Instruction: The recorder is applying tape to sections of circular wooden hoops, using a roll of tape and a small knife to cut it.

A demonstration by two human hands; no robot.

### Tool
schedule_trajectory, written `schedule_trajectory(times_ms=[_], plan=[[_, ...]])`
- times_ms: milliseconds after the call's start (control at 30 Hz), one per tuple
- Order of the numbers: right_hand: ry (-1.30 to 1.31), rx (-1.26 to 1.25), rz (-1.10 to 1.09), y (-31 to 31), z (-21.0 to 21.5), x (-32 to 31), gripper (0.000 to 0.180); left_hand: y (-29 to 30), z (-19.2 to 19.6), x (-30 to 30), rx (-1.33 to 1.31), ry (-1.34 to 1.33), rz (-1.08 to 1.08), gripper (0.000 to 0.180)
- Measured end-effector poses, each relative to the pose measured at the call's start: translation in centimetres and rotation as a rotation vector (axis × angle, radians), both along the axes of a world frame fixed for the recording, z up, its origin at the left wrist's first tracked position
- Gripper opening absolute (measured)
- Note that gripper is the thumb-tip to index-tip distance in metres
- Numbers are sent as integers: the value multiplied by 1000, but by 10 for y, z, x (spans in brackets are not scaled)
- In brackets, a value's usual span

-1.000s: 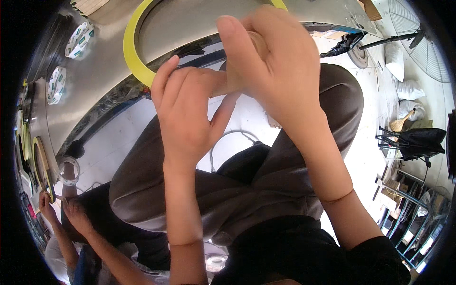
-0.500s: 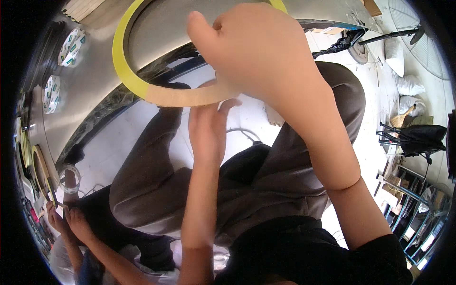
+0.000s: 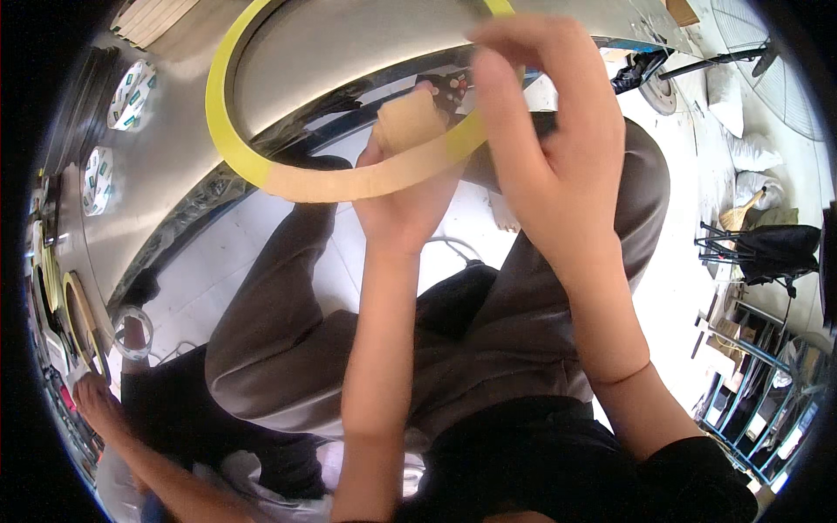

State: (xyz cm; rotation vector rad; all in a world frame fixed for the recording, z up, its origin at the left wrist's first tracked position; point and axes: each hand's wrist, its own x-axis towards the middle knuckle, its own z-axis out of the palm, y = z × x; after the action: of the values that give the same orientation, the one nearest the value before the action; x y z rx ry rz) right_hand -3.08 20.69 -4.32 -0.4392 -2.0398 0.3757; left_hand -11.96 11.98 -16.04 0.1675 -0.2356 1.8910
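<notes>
A large flat ring (image 3: 228,131), yellow-green with a tan section along its near side, lies partly over the metal table and reaches past its edge toward me. Beneath its near side is my left hand (image 3: 405,205), palm up. Its fingers curl round a squarish tan piece (image 3: 410,120) that looks like paper tape; whether this joins the tan section, I cannot tell. My right hand (image 3: 562,148) is raised at the ring's right side, partly covering it. Its thumb and fingers are apart, slightly blurred, with nothing visible between them.
On the metal table (image 3: 179,122) stand two white rolls with green print (image 3: 132,94). At the lower left, a co-worker's hand (image 3: 98,405) is beside other rings (image 3: 83,314). A fan (image 3: 776,74), white bags and a blue rack (image 3: 767,392) are on the right.
My right hand has moved right and opened, away from the ring's near side. My left hand has risen slightly, and the tan piece in it now shows. The co-worker's hands have shifted.
</notes>
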Motion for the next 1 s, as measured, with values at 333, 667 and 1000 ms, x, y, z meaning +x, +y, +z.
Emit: schedule_trajectory(times_ms=[333, 667, 1000], plan=[[-185, -249, 35, -61, -60, 40, 50, -38, -24, 56, -311, -21, 146, 52], [-268, -546, -25, -76, -61, 48, 42, -57, -11, 71, -332, 26, 159, 43], [-148, -349, 102, -63, -75, 55, 30, -104, 42, 44, -1109, 2226, 1537, 31]])
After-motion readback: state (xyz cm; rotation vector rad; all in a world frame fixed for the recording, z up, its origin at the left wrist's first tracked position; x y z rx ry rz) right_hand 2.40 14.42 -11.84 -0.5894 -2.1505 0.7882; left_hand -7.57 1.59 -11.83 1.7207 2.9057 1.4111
